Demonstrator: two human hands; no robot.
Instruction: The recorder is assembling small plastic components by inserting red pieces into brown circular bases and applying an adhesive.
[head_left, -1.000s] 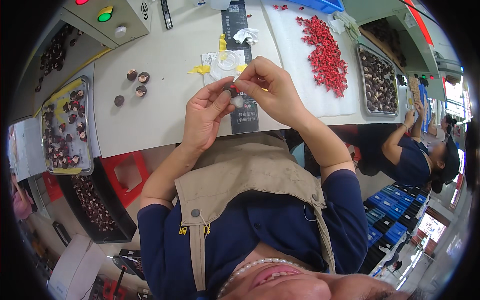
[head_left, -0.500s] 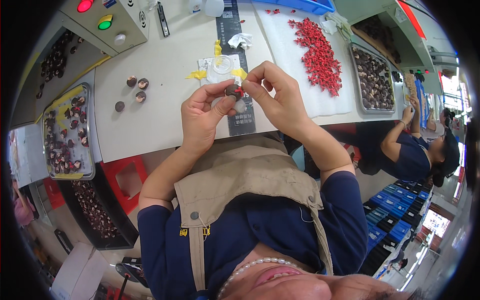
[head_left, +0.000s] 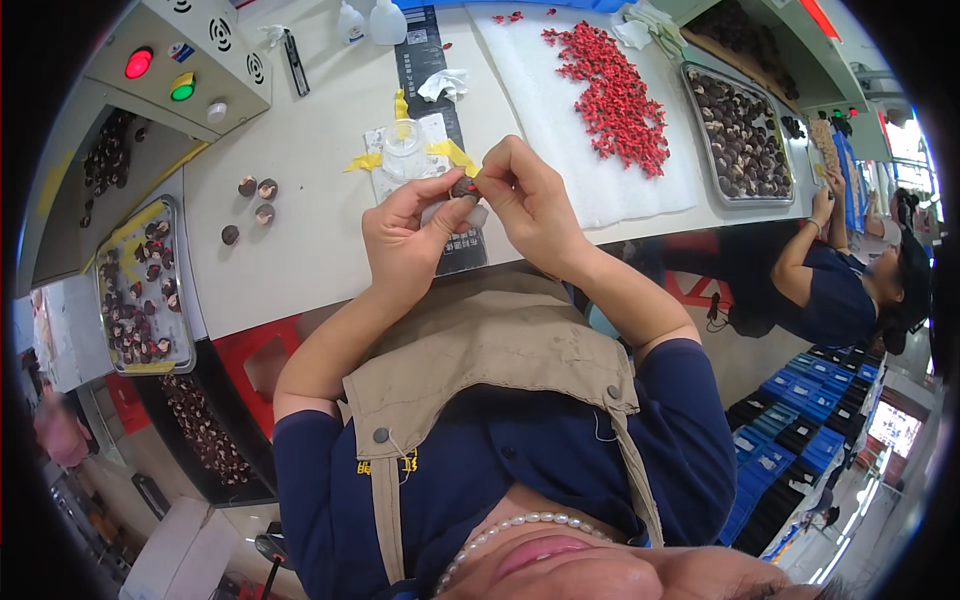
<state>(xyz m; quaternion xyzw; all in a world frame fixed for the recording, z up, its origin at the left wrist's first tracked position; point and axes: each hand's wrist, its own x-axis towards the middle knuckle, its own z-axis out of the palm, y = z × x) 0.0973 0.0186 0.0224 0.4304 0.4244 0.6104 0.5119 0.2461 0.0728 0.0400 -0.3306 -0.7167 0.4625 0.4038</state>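
Note:
My left hand (head_left: 408, 240) and my right hand (head_left: 528, 200) meet above the near edge of the white workbench (head_left: 310, 240). Together their fingertips pinch one small dark round part (head_left: 463, 187) with a red bit on it. Just beyond the hands a small clear cup (head_left: 404, 160) is held down on a white card by yellow tape. Several loose dark round parts (head_left: 255, 200) lie on the bench to the left of my left hand.
A heap of small red pieces (head_left: 612, 95) lies on a white mat to the right. Metal trays of dark parts sit at the left (head_left: 140, 290) and the far right (head_left: 745, 140). A grey control box (head_left: 180, 60) has red and green lights. Another person (head_left: 840, 280) works at the right.
Both hands have stayed together on the small part, with the fingers shifting a little around it. The view has shifted slightly so the hands sit lower in the picture.

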